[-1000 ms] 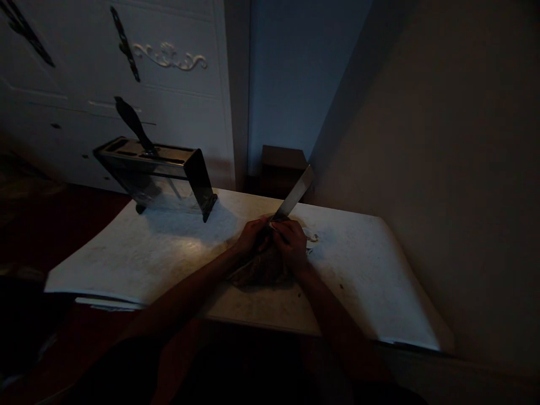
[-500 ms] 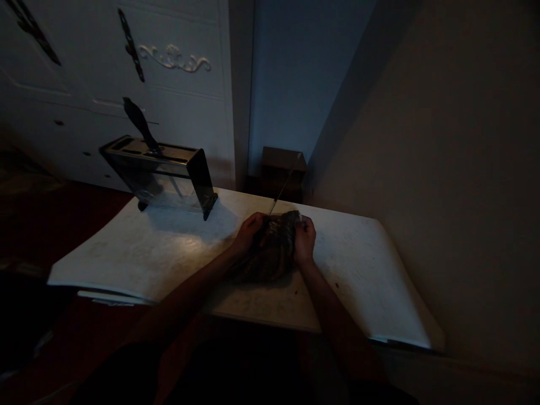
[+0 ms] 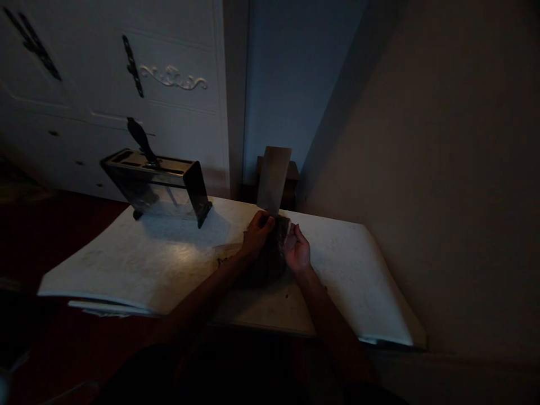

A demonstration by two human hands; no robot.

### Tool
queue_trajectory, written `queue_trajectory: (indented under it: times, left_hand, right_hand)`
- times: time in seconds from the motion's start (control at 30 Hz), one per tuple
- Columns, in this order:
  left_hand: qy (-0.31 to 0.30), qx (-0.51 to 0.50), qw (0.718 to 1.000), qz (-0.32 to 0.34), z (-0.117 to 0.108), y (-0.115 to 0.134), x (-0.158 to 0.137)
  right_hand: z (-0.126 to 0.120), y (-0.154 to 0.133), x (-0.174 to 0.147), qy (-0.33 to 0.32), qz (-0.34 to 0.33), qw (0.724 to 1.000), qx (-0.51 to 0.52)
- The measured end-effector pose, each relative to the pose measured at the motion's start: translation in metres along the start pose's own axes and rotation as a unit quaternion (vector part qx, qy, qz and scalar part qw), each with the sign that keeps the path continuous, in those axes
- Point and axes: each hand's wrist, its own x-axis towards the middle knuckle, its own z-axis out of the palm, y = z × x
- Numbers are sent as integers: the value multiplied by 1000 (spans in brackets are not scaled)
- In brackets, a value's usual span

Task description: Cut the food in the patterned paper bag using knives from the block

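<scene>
In the head view, a cleaver's broad blade (image 3: 274, 179) stands upright above the table, its flat face toward me. My left hand (image 3: 258, 233) is closed at the blade's base, around where the handle is hidden. A dark, crumpled wrapping (image 3: 268, 264), whose material I cannot make out, hangs below and between my hands. My right hand (image 3: 298, 250) pinches its lighter upper edge, just right of the blade. A translucent piece with dark print (image 3: 223, 259) lies by my left wrist.
A knife block (image 3: 160, 188) with clear sides stands at the back left of the white table (image 3: 147, 270), a black-handled knife (image 3: 141, 140) upright in it. Behind are white cupboard doors (image 3: 181, 124) and a brown box (image 3: 292, 177). A wall (image 3: 442, 197) rises on the right.
The cleaver blade has turned from edge-on to flat-on toward me. My right hand has rotated palm up at the wrapping's edge, and the camera view has shifted slightly.
</scene>
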Motion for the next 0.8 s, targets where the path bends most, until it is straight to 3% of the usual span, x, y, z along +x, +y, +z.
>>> queue_trajectory:
  times: [0.17,0.37,0.43,0.57,0.7,0.8]
  left_hand:
    - [22,61,998,19,15,-8,2]
    - [32,91,995,27,15,-21,7]
    - [36,70,996,30,13,-25,7]
    - [35,30,999,30,12,-31,5]
    - [23,-56,998,1,14,-33,3]
    - [-5,-138,988,-63,14,-30,5]
  right_hand:
    - [1,7,-1,19,-6,999,-46]
    - [-1,12,1,81,-4,996,-46]
    - [4,11,-1,52,-7,997,-64]
    - [13,8,-8,-77,4,990,-114]
    - [13,6,-11,-86,10,987,-135]
    - [7,8,-8,-71,13,986,-149]
